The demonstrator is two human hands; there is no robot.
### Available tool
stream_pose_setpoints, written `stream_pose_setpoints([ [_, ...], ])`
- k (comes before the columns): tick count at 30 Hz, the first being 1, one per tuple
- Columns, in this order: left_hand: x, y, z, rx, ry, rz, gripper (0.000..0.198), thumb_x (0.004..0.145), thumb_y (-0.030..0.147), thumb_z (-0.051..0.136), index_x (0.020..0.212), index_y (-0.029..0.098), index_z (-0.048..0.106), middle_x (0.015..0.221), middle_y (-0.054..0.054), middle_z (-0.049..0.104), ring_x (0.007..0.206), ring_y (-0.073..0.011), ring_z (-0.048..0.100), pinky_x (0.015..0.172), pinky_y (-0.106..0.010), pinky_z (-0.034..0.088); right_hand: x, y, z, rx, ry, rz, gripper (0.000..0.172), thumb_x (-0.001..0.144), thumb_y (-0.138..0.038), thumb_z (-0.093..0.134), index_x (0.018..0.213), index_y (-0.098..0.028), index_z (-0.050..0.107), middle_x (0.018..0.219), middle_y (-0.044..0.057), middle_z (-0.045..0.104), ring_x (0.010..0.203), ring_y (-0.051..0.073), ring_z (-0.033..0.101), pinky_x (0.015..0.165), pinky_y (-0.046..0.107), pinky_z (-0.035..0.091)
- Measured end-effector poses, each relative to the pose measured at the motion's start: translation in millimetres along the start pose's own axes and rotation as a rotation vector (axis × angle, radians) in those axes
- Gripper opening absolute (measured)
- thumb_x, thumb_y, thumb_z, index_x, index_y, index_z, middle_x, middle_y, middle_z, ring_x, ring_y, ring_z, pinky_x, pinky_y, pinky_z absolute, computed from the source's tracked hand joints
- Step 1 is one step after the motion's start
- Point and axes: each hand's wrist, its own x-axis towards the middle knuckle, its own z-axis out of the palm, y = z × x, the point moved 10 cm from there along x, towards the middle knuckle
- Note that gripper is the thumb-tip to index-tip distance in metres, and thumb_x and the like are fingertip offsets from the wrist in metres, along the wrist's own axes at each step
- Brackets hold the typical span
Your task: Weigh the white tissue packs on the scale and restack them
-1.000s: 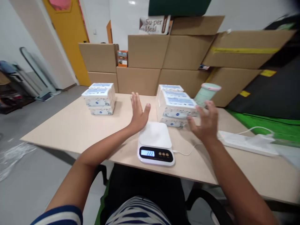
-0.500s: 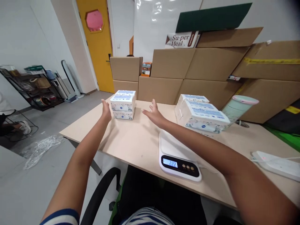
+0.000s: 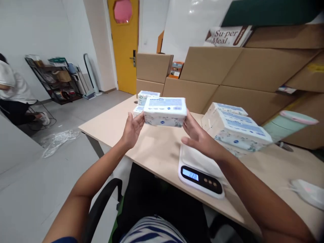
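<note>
A white pack of tissues [image 3: 165, 113] with blue print hangs above the table between my two hands. My left hand [image 3: 133, 130] presses its left end with the fingers, the thumb raised. At its right end, the fingers of my right hand [image 3: 196, 133] press in, thumb held apart below. Other tissue packs [image 3: 149, 93] stand behind it on the table, partly hidden. To the right, a stack of similar packs [image 3: 238, 130] sits beyond my right hand. Under my right forearm lies a white kitchen scale [image 3: 201, 177] with a lit display, apparently reading 222.
Cardboard boxes [image 3: 192, 96] are piled along the table's far side. A pale green bin-like container [image 3: 288, 126] leans behind the right stack, and a white power strip [image 3: 308, 194] lies at right. A seated person [image 3: 15, 84] is at far left, near plastic wrap [image 3: 60, 141] on the floor.
My hands have closed on a tissue pack from the left stack and lifted it off, toward me. The view has turned a little to the left.
</note>
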Motion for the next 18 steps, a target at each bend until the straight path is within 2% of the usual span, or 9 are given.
stream_pose_setpoints([
  [4,-39.1,-38.2,81.8,0.011,-0.291,-0.045,0.092,0.097,0.094,0.045,0.15,0.026,0.075,0.169,-0.005,0.063,0.175,-0.0372,0.03,0.146,-0.055,0.023,-115.0,15.2,-22.1,0.053,0.134,0.159,0.113,0.097,-0.07,0.076,0.183,-0.043,0.008,0.192,0.003,0.016,0.178,0.032,0.013,0.139,0.068,0.027],
  [6,-52.6,-61.6,110.1,0.011,-0.387,-0.082,0.095,0.095,0.096,0.048,0.156,0.027,0.071,0.176,-0.004,0.054,0.176,-0.038,0.028,0.147,-0.054,0.019,-157.6,31.7,-29.7,0.111,0.206,0.262,0.112,0.098,-0.068,0.076,0.183,-0.045,0.005,0.193,0.002,0.011,0.178,0.032,0.01,0.14,0.068,0.023],
  [8,-59.7,-81.8,126.9,0.055,-0.455,-0.135,0.098,0.097,0.095,0.044,0.163,0.026,0.064,0.18,-0.005,0.046,0.176,-0.0385,0.026,0.148,-0.056,0.015,-188.4,49.2,-34.8,0.183,0.252,0.4,0.111,0.101,-0.069,0.072,0.183,-0.046,0.001,0.193,0.002,0.007,0.178,0.033,0.011,0.14,0.066,0.021],
  [11,-61.5,-99.9,135.8,0.195,-0.539,-0.224,0.1,0.099,0.096,0.034,0.166,0.027,0.06,0.182,-0.004,0.042,0.177,-0.0387,0.024,0.147,-0.058,0.01,-213.1,64.6,-37.1,0.249,0.256,0.543,0.11,0.102,-0.07,0.068,0.182,-0.045,-0.002,0.194,0.004,0.006,0.178,0.035,0.013,0.141,0.065,0.02],
  [14,-56.1,-108.9,135.7,0.283,-0.57,-0.296,0.102,0.1,0.095,0.024,0.165,0.026,0.061,0.182,-0.007,0.045,0.176,-0.0385,0.027,0.147,-0.058,0.011,-214.1,64.8,-52.2,0.2,0.326,0.445,0.107,0.104,-0.073,0.063,0.181,-0.049,-0.006,0.194,0.001,0.001,0.179,0.032,0.005,0.142,0.065,0.017],
  [16,-40.2,-115.9,128.9,0.34,-0.459,-0.293,0.099,0.102,0.092,0.024,0.17,0.026,0.053,0.183,-0.01,0.042,0.175,-0.0384,0.031,0.146,-0.06,0.013,-207.6,63.2,-72.4,0.098,0.436,0.322,0.104,0.104,-0.075,0.06,0.18,-0.051,-0.008,0.194,0.0,-0.003,0.18,0.032,0.002,0.142,0.067,0.017],
  [18,-13.4,-122.8,120.4,0.401,-0.281,-0.213,0.093,0.105,0.088,0.024,0.176,0.029,0.04,0.187,-0.012,0.034,0.174,-0.0377,0.033,0.145,-0.062,0.018,-196.0,62.4,-95.8,-0.044,0.548,0.217,0.103,0.102,-0.078,0.058,0.18,-0.05,-0.005,0.194,0.005,0.002,0.179,0.036,0.009,0.139,0.071,0.023],
])
